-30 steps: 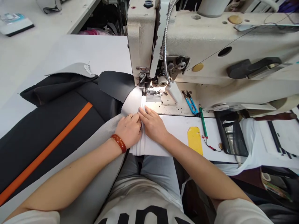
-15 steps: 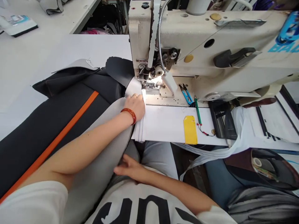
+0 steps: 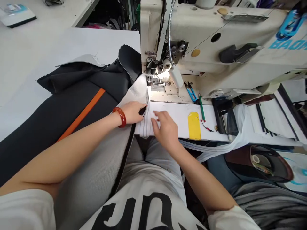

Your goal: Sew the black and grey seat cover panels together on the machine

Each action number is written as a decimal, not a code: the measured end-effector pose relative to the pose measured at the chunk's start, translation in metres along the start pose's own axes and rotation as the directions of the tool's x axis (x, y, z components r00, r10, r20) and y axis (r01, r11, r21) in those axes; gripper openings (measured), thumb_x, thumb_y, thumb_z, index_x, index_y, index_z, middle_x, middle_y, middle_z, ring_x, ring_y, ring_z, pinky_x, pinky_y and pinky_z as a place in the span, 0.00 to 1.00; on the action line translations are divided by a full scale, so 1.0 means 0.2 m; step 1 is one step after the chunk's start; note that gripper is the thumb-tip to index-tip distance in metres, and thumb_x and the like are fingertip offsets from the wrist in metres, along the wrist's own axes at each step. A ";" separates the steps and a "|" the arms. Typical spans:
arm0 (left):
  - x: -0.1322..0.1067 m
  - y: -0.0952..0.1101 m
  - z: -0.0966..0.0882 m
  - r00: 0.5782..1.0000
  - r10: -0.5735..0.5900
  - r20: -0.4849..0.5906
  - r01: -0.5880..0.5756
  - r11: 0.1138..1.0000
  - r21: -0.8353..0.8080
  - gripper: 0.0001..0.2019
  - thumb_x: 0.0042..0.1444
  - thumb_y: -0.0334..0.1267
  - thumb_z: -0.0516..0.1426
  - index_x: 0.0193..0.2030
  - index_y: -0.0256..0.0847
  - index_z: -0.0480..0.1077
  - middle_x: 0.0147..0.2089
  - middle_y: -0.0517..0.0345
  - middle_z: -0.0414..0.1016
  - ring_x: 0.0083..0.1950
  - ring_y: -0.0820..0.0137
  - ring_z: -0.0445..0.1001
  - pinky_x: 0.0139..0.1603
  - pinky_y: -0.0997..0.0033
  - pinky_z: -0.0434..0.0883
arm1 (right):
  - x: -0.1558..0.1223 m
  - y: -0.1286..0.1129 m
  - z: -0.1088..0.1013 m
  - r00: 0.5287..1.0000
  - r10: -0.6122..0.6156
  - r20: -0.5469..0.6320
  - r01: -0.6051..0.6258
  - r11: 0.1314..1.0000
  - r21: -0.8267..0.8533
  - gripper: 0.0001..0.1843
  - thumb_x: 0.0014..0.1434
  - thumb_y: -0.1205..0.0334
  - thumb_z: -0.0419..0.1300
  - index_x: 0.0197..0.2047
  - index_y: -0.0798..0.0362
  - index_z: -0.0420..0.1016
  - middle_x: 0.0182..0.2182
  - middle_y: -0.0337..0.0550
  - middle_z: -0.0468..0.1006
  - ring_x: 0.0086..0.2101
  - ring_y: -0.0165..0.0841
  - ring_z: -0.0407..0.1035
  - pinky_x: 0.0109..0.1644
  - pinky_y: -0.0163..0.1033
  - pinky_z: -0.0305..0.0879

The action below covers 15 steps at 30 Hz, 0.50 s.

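A cream industrial sewing machine (image 3: 216, 48) stands over a black fabric cover with an orange stripe (image 3: 72, 108) and a grey mesh backing (image 3: 96, 159). A white striped strip (image 3: 145, 123) runs from the presser foot (image 3: 155, 83) towards me. My left hand (image 3: 133, 111), with a red bangle on the wrist, presses the fabric edge beside the strip, fingers curled onto it. My right hand (image 3: 165, 127) hovers just right of the strip with fingers spread and nothing in it.
On the machine bed lie blue thread snips (image 3: 190, 91), a green pencil (image 3: 201, 107) and a yellow tag (image 3: 194, 125). A black tray (image 3: 224, 118) sits to the right. White strip trails off the table edge (image 3: 216, 150). White table (image 3: 48, 48) extends left.
My right hand dropped from the strip to my lap, then rose again beside the strip. The left hand stayed on the fabric edge while the fabric shifted towards the needle.
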<state>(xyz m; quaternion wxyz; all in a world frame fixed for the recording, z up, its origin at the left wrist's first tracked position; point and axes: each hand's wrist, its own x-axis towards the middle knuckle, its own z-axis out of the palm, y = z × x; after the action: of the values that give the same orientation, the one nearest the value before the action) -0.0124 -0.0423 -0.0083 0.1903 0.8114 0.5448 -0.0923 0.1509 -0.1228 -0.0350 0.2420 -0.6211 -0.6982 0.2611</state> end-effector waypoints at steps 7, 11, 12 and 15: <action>-0.01 -0.10 -0.02 0.998 0.039 -0.042 -0.051 0.942 -0.330 0.29 0.44 0.38 0.55 0.56 0.39 0.75 0.29 0.64 0.66 0.29 0.73 0.64 0.32 0.74 0.61 | 0.36 -0.01 0.05 0.942 0.204 0.265 -0.172 0.975 -0.142 0.48 0.61 0.53 0.56 0.73 0.67 0.36 0.43 0.55 0.79 0.42 0.47 0.73 0.44 0.48 0.70; 0.00 -0.09 -0.01 0.999 0.037 -0.031 -0.046 0.912 -0.407 0.29 0.42 0.38 0.54 0.55 0.40 0.75 0.27 0.66 0.64 0.27 0.75 0.61 0.31 0.74 0.59 | 0.37 0.04 0.04 0.901 0.122 0.415 -0.224 0.952 0.207 0.49 0.55 0.64 0.56 0.73 0.66 0.35 0.28 0.38 0.74 0.24 0.34 0.67 0.29 0.38 0.64; 0.00 -0.08 -0.01 0.999 0.040 -0.035 -0.050 0.918 -0.393 0.28 0.42 0.38 0.54 0.54 0.40 0.75 0.26 0.66 0.64 0.27 0.74 0.61 0.31 0.73 0.58 | 0.37 0.06 0.03 0.902 0.085 0.423 -0.221 0.934 0.282 0.48 0.54 0.64 0.55 0.73 0.65 0.38 0.26 0.35 0.71 0.23 0.32 0.64 0.27 0.36 0.62; 0.02 -0.03 0.01 0.997 0.062 -0.038 -0.070 0.954 -0.293 0.18 0.43 0.37 0.54 0.41 0.39 0.78 0.24 0.63 0.65 0.27 0.71 0.63 0.29 0.70 0.57 | 0.37 0.10 0.03 0.924 -0.024 0.382 -0.096 0.952 0.291 0.43 0.52 0.65 0.56 0.70 0.61 0.49 0.23 0.31 0.66 0.26 0.30 0.61 0.29 0.34 0.58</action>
<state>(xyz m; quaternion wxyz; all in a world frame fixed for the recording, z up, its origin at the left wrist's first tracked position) -0.0167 -0.0370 -0.0131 0.3040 0.7932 0.5276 0.0075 0.1531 -0.0484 -0.0524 0.1895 -0.5266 -0.6715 0.4857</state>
